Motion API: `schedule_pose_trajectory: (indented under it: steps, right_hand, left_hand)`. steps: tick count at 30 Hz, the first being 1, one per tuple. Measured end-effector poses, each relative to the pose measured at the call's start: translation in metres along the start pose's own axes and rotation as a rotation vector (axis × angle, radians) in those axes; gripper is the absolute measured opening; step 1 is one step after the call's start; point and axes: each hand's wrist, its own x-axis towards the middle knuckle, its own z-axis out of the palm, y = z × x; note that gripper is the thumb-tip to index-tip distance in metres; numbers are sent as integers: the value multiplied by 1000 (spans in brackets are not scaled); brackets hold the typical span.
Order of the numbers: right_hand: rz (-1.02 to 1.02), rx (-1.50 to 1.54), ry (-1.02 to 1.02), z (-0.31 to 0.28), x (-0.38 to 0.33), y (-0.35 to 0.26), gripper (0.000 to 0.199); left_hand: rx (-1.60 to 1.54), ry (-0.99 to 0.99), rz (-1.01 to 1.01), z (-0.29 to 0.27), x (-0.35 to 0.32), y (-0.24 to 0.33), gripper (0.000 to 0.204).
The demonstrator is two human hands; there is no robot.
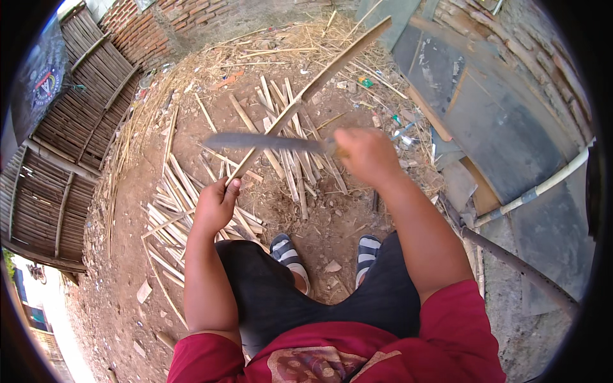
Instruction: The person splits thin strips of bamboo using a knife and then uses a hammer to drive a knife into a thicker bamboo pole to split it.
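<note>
Over the dirt ground (121, 255), between your knees: work zone, so offcuts drop clear of your sandalled feet.
Left hand (216, 205): your grip is wrapped tight around the lower end of the bamboo strip (311, 85), low enough to keep your fingers away from the cutting edge.
Strip position: slanted up and away from you, far end free in the air above the straw.
Right hand (361, 153): your grip is clenched on the handle of the long blade (262, 142).
Blade position: crosswise over the strip, above your left hand; blurred, so contact cannot be judged.
Split slats (172, 210): laid on the ground to your left, within reach.
Pipe (543, 188): leaning at your right, apart.
</note>
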Motion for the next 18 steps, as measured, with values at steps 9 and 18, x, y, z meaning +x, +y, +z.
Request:
schedule_pose_trajectory:
  steps: [9,18]
  right_hand:
    - [268,81,-32,-1,-6,32,16]
    - [357,46,-58,-17,5,45,15]
  left_hand:
    - [92,-72,-79,-23,-18,-11,45]
    - [62,55,29,6,-26,-41,42]
